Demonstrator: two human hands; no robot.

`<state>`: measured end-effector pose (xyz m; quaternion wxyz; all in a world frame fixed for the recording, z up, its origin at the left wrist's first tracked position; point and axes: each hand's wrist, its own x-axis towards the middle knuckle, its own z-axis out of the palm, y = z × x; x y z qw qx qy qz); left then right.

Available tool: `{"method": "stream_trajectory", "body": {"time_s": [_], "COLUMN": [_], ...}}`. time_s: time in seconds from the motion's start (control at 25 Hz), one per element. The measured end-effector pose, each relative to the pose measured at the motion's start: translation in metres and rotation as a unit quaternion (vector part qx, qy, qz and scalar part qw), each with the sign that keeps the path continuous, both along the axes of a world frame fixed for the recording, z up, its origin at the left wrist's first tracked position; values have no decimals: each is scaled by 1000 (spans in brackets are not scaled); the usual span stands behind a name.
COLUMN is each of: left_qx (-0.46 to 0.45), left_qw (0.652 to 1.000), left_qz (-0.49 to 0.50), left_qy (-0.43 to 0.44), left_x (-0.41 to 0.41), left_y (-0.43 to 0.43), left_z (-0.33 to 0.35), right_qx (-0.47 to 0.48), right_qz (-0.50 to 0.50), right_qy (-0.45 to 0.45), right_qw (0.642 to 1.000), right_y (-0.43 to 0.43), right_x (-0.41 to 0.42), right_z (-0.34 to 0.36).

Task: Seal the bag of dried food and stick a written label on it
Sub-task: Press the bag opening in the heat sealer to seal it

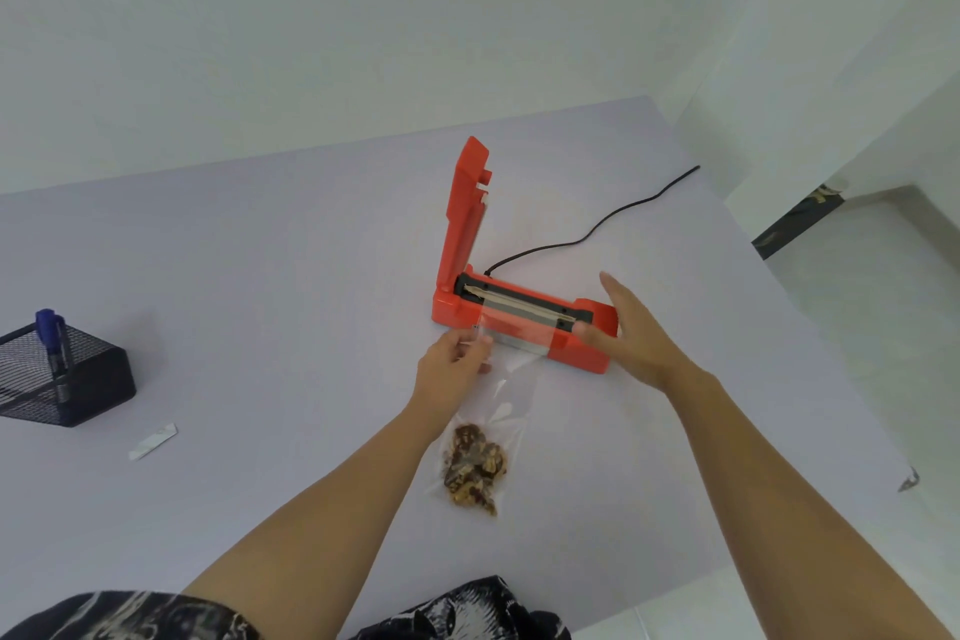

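Bag (493, 411) mouth faint over sealer (464, 234), edge blurred at left hand (449, 369).

I saw bright, even, diffuse light. Shadows on the tabletop (260, 276) were faint, with one soft patch beside the holder (78, 379). The tabletop's far edge bowed from lens distortion. Small glints showed on the bag (501, 405), and fine detail was soft.

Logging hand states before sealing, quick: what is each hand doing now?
Left hand: pinches the left edge of the bag by the sealer.
Right hand: open, fingers straight, thumb at the bag's right edge on the sealer.
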<state>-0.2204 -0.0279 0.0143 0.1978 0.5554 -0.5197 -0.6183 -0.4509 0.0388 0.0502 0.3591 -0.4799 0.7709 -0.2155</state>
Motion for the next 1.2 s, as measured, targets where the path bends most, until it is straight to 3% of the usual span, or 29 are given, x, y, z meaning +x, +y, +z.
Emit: {"method": "stream_trajectory", "body": {"time_s": [0.24,0.44,0.64,1.08,1.2], "left_qx": [-59,-107,-158,-148,-141], "left_qw": [995,989,983,983,985], "left_qz": [56,76,80,99,84], "left_qy": [-60,-68,-39,38,50], "left_x": [-25,-32,-34,-31,-27], "left_y": [-4,-3,4,11,13], "left_z": [14,26,29,34,38], "right_qx": [-21,-39,-49,-50,-26], "right_qz": [41,46,35,24,49], "right_qy": [151,191,194,174,213], "right_qw": [987,980,979,983,975], "right_y": [7,4,4,8,8], "right_x": [-2,-1,-1,-3,-3], "right_z": [-20,-25,-25,-26,-28]}}
